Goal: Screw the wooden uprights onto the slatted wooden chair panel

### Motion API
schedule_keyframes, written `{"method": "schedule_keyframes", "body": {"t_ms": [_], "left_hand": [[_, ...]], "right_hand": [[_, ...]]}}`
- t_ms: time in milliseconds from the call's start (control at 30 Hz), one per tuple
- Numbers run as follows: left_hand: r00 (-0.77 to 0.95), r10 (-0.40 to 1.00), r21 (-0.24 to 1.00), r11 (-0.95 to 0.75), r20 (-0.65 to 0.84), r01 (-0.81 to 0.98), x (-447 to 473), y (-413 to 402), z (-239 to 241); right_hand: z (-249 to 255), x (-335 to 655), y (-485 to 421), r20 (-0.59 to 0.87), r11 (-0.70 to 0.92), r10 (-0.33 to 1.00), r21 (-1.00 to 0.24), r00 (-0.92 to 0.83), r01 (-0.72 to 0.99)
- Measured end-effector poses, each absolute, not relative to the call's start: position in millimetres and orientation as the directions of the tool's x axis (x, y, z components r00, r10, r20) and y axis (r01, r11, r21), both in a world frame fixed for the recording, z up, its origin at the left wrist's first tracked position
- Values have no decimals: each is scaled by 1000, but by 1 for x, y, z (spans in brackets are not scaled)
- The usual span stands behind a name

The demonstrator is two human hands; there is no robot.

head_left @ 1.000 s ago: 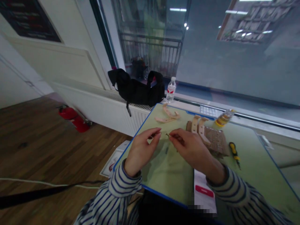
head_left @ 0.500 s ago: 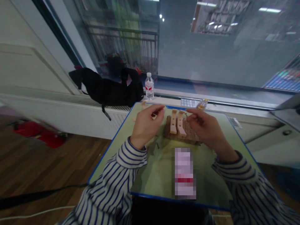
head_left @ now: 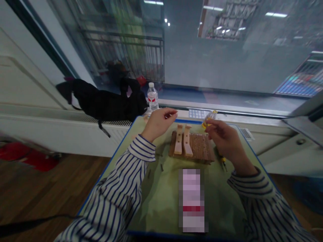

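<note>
My left hand (head_left: pixel 158 123) is raised above the far left part of the green desk (head_left: pixel 164 188), thumb and forefinger pinched on something too small to name. My right hand (head_left: pixel 223 136) hovers at the right of a brown perforated board (head_left: pixel 199 148), fingers pinched together near a small yellow-capped bottle (head_left: pixel 209 118). Two pale wooden pieces (head_left: pixel 183 144) lie side by side on the board's left part. A few small dark screws (head_left: pixel 161 166) lie on the desk in front of the board.
A water bottle (head_left: pixel 152 97) and a black bag (head_left: pixel 101 102) sit on the white radiator ledge beyond the desk. A blurred white and red card (head_left: pixel 191 200) lies near me. A yellow-handled screwdriver (head_left: pixel 223 160) peeks out beside my right wrist. Large windows stand behind.
The view swung right and up. Both hands moved apart and farther out over the desk, the left toward the far edge, the right toward the yellow-capped bottle.
</note>
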State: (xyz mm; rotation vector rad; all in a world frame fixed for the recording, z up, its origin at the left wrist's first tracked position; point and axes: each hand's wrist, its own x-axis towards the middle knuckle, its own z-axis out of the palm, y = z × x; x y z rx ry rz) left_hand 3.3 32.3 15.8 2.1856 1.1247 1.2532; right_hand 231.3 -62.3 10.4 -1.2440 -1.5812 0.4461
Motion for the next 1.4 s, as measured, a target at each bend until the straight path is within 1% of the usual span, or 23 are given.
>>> {"method": "schedule_keyframes", "body": {"t_ms": [167,267,433,633,800,933,1100,1233,1400], "left_hand": [[317,805,672,-593,502,444,9,57,11],[418,799,676,-594,432,436,17,68,5],[606,743,680,-602,285,419,26,87,-5],[728,661,715,-596,180,364,33,102,-14],[779,617,769,-549,107,329,32,105,-18],[790,608,799,-512,79,314,31,105,-16],[796,605,819,-471,30,327,32,103,-13],[807,590,814,-480,22,328,33,103,-14],[824,566,814,-492,30,309,33,103,-16]], "right_hand": [[8,237,-50,461,372,882,-808,98,458],[5,238,-40,446,354,889,-815,106,458],[-1,238,-24,401,313,913,-807,77,501],[-8,231,-10,335,272,942,-778,7,566],[-23,229,-8,285,263,957,-777,-53,572],[-30,228,-9,263,261,961,-772,-82,580],[-32,227,-8,286,309,947,-706,-143,637],[-33,228,-8,309,346,934,-671,-177,656],[-34,224,-8,289,347,934,-596,-210,724]]}}
